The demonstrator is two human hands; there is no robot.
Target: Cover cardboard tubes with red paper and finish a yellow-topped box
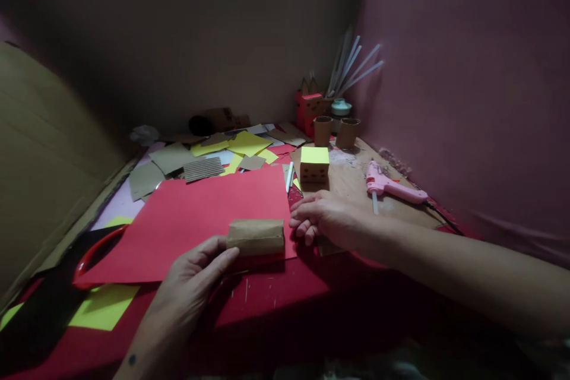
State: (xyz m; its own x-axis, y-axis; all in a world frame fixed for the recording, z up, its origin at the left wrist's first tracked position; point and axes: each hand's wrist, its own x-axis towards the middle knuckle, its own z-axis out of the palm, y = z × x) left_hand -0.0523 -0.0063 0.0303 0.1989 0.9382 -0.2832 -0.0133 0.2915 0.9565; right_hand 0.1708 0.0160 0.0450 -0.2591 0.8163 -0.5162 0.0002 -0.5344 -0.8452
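My left hand (196,276) grips the left end of a small brown cardboard box (256,236), thumb in front and fingers behind. The box is held over the near edge of a large sheet of red paper (214,202). Just off the box's right end is my right hand (318,219), its fingers loosely bent and apart, with nothing visible in them. Under that hand a piece of brown cardboard (332,247) shows in part. Behind it stands a small cardboard cube (314,173) with a yellow top and dark holes in its front.
A pink glue gun (392,184) lies on a cardboard sheet to the right. Two cardboard tubes (323,130), a red box (308,111) and several white sticks (351,68) stand at the back. Paper scraps (249,142) cover the back left; a red scissors handle (95,252) shows left.
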